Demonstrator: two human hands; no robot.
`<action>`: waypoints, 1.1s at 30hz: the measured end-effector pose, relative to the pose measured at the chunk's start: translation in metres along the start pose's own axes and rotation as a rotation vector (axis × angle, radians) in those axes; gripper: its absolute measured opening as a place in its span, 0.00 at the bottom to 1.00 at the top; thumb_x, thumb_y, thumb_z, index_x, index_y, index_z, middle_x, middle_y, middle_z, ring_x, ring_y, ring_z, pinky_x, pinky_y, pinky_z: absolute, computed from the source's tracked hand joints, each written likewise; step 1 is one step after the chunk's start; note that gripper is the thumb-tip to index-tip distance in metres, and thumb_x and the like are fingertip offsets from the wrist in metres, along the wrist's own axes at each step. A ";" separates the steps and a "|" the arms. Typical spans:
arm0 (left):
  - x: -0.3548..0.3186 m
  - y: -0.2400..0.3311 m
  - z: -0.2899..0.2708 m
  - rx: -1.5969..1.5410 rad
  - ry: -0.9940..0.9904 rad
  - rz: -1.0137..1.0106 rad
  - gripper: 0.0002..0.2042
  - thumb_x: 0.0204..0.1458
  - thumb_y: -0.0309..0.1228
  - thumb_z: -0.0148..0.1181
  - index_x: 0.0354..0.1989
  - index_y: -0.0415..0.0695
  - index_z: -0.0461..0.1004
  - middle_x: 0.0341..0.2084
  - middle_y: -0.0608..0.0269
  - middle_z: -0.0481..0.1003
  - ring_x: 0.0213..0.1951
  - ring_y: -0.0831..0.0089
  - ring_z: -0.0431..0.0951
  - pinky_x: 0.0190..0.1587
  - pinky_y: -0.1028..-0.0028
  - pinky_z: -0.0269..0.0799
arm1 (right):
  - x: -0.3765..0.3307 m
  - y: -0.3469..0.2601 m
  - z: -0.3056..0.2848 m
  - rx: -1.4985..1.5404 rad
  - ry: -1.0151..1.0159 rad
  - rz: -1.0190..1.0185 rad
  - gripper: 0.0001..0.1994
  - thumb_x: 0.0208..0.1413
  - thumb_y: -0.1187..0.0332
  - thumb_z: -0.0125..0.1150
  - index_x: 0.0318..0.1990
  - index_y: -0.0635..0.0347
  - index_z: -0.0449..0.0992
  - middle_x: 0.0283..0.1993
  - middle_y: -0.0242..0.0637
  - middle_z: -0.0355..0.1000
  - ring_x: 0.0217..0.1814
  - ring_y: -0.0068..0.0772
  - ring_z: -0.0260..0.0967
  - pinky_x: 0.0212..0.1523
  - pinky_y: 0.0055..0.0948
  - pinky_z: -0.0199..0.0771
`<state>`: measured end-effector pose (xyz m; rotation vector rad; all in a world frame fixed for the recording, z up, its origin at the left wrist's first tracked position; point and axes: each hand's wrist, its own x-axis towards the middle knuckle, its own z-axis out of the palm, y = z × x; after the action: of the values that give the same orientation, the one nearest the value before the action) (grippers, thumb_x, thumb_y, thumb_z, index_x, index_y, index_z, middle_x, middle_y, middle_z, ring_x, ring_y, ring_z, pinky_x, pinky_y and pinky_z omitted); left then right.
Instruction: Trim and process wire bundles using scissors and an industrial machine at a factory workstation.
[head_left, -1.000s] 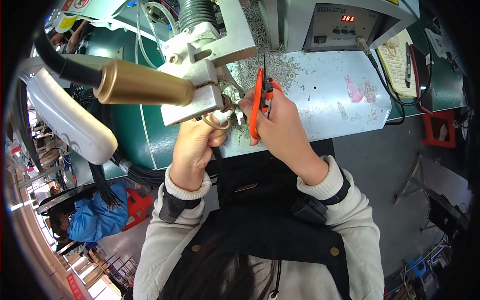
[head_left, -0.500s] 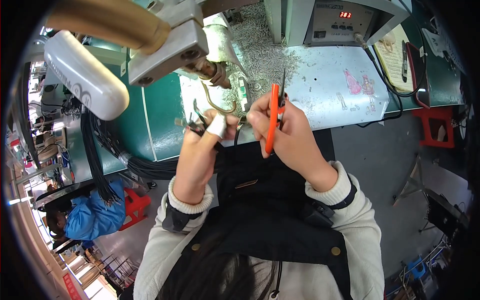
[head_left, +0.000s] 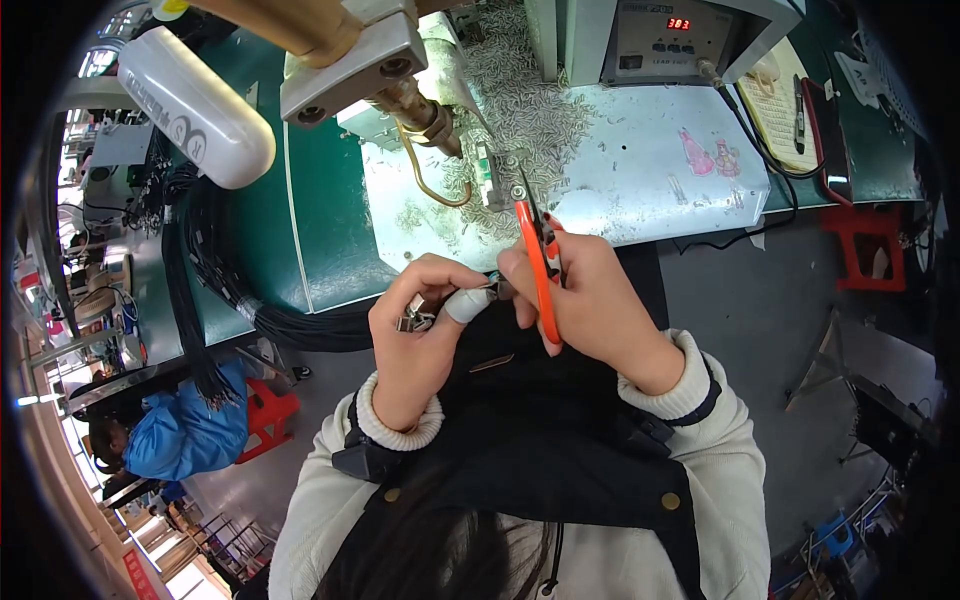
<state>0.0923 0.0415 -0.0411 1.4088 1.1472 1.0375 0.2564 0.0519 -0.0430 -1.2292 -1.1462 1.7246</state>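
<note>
My left hand [head_left: 420, 325] is closed, with a white wrap [head_left: 466, 306] on its thumb. Small silver metal connectors [head_left: 413, 316] stick out of its curled fingers. Thumb and forefinger pinch a small piece whose kind I cannot make out. Against my palm and fingers, my right hand [head_left: 592, 312] holds orange-handled pliers [head_left: 535, 255], jaws pointing away from me over the bench edge. Its thumb and fingertips meet the left fingertips, hiding what lies between. Just beyond stands a small metal fixture [head_left: 490, 185] with a green part, beside a bent brass tube [head_left: 418, 172].
A brass-and-steel machine head [head_left: 350, 70] overhangs the bench at left, beside a white rounded cylinder [head_left: 198, 110]. Small silver pieces [head_left: 515, 75] cover the metal plate. A control box [head_left: 675, 45] stands far right. Black cables [head_left: 300, 328] lie left; a person in blue [head_left: 190, 430] sits beyond.
Both hands have drawn down toward me, away from the fixture, and their fingertips now meet. The pliers remain in my right hand. My left hand has turned, showing the silver connectors.
</note>
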 end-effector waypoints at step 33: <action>-0.006 -0.004 -0.002 0.250 -0.009 0.197 0.09 0.44 0.18 0.56 0.36 0.36 0.68 0.25 0.67 0.70 0.23 0.87 0.65 0.24 0.87 0.61 | -0.003 0.032 0.020 -0.332 0.285 -0.697 0.06 0.45 0.78 0.55 0.33 0.64 0.68 0.38 0.44 0.72 0.26 0.18 0.69 0.23 0.13 0.64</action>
<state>0.0890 0.0360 -0.0454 1.7507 1.1797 1.0490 0.2362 0.0326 -0.0691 -1.0384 -1.4905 0.8405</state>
